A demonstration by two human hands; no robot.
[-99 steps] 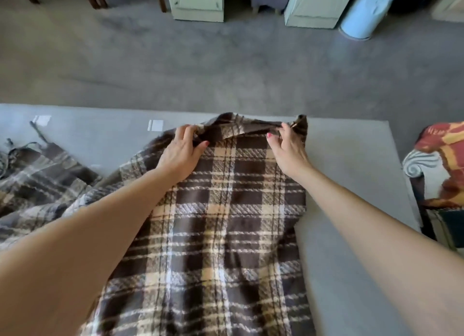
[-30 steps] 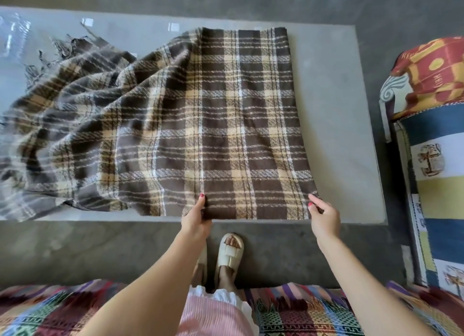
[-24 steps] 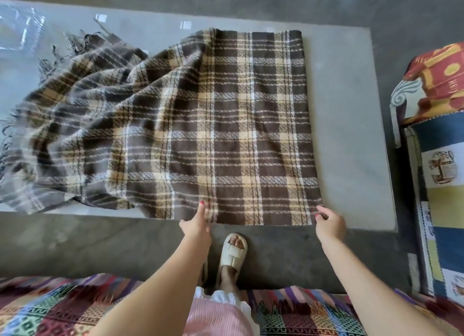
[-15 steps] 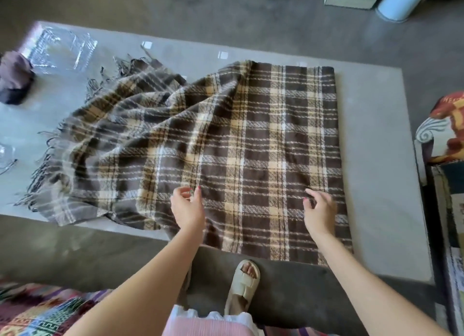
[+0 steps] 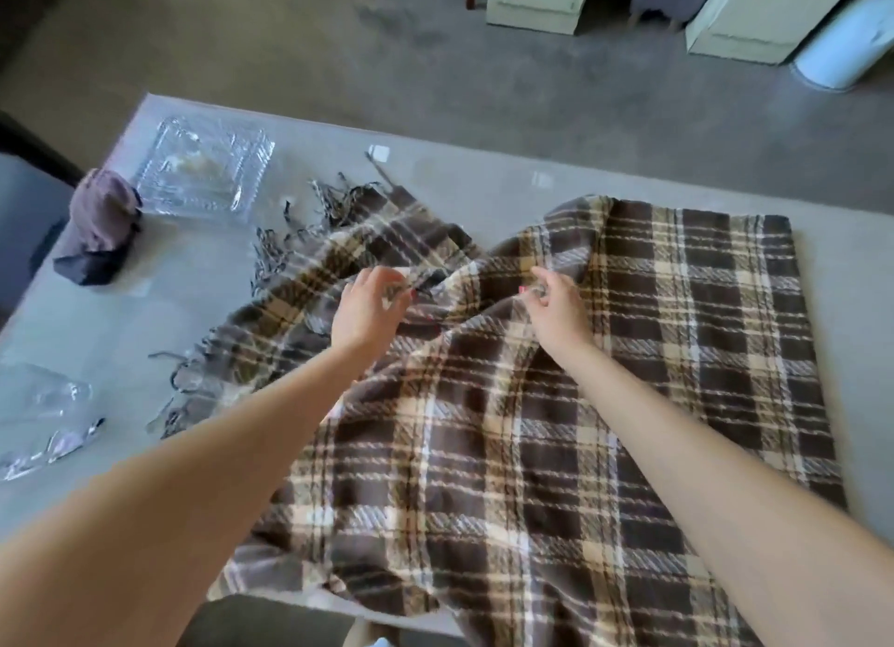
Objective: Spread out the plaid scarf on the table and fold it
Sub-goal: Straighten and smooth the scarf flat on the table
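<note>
— Brown and cream cloth on the grey bench (image 5: 484,182). Spread out yet?

— Only half. Plaid scarf (image 5: 556,404) flat on the right side, bunched and wrinkly on the left, with fringe (image 5: 309,221) poking out toward the far corner. Hangs a bit over the near edge too.

— And the hands? Down by the near edge a moment ago.

— Up in the middle now, right at the big wrinkle. Left hand (image 5: 370,308) curled nearly closed, pinching a bit of cloth. Right hand (image 5: 556,303) just the same, pinching the ridge beside it. A little blurry, but looks like a real pinch.

— Meaning what?

— Probably done with the flat side. Time to pull the messy side open. No folding yet.

— Any boxes?

— Clear plastic box (image 5: 203,172) at the far left corner, something pale and crumbly inside. Hard to tell what. Next to it, a soft purple-grey bundle (image 5: 96,230). Nearer, more clear plastic (image 5: 43,414) at the left edge. Looks empty, but hard to be sure.

— In the way?

— Maybe. Fringe close to the box, so careful when pulling left.
</note>
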